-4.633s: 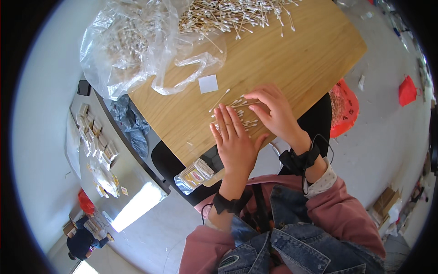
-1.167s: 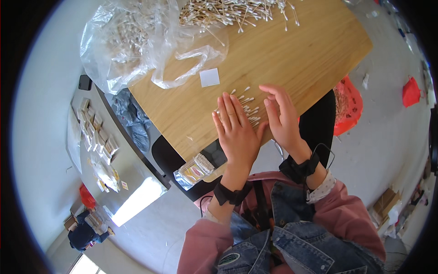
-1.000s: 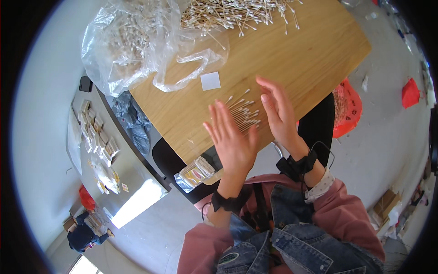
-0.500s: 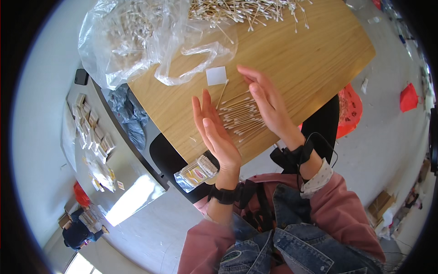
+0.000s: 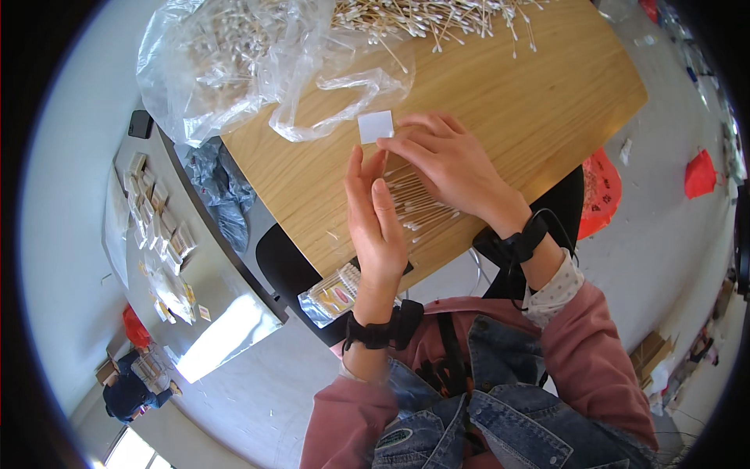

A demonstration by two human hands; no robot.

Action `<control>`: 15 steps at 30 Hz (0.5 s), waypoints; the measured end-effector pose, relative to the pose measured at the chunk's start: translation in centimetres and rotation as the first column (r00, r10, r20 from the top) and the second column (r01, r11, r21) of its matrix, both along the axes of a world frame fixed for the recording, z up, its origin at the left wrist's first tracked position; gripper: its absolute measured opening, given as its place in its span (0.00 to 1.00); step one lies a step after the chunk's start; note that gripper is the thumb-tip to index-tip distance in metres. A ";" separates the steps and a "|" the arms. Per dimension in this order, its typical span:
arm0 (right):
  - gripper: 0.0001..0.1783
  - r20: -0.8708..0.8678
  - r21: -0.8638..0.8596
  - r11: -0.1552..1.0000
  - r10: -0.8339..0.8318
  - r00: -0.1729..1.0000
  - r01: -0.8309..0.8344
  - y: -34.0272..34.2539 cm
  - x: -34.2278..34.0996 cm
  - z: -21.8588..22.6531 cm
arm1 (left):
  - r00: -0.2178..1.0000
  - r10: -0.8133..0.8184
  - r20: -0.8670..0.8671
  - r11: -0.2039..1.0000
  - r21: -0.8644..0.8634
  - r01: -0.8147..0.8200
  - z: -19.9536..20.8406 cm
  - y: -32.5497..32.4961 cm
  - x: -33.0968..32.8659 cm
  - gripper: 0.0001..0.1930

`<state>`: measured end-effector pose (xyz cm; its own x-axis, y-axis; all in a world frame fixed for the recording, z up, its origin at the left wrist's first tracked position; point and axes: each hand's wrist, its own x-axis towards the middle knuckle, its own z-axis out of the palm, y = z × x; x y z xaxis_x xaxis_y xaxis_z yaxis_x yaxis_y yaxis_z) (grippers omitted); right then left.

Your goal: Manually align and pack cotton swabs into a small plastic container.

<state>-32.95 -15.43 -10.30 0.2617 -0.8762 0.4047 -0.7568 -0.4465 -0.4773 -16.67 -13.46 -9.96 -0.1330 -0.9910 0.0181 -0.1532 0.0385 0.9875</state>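
A loose row of wooden cotton swabs [image 5: 426,202] lies side by side on the table, partly covered by my right hand. My left hand [image 5: 376,219] stands upright at their left ends, fingers stretched and thumb apart, holding nothing. Reaching over from the right, my right hand [image 5: 457,166] brings its fingertips to the top end of a single cotton swab [image 5: 389,159] set apart from the row. Its fingers appear closed on that swab, though the thumb is hidden. Just beyond the fingertips lies a small white paper square [image 5: 376,127].
A clear plastic bag [image 5: 234,70] full of swabs spills a heap of swabs [image 5: 437,17] along the far side. Packaged swabs [image 5: 336,295] sit at the table's near left edge. Another table [image 5: 226,336] with stacked packs stands left, where a person [image 5: 133,391] is bent over.
My right hand has moved left and turned palm down, fingertips meeting the lone swab. My left hand has shifted slightly right, closer to the swabs' ends.
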 end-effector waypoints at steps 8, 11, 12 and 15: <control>0.29 -0.021 -0.014 1.000 -0.023 1.000 0.023 0.9 -0.1 0.3 | 0.993 -0.107 0.046 0.994 -0.016 0.108 -0.2 -0.8 0.3 0.26; 0.33 -0.006 0.022 0.999 -0.042 0.999 0.042 1.6 -0.5 0.2 | 0.978 -0.118 -0.173 0.990 0.061 0.131 -0.4 -1.0 0.5 0.27; 0.33 0.027 0.089 0.995 -0.051 0.998 0.048 2.0 -0.6 0.2 | 0.978 -0.117 -0.172 0.990 0.063 0.129 -0.3 -0.9 0.6 0.27; 0.29 0.261 0.216 0.973 -0.141 0.955 0.084 3.9 -0.7 -0.1 | 0.983 -0.088 -0.158 0.988 0.112 0.106 -0.1 -0.1 0.8 0.28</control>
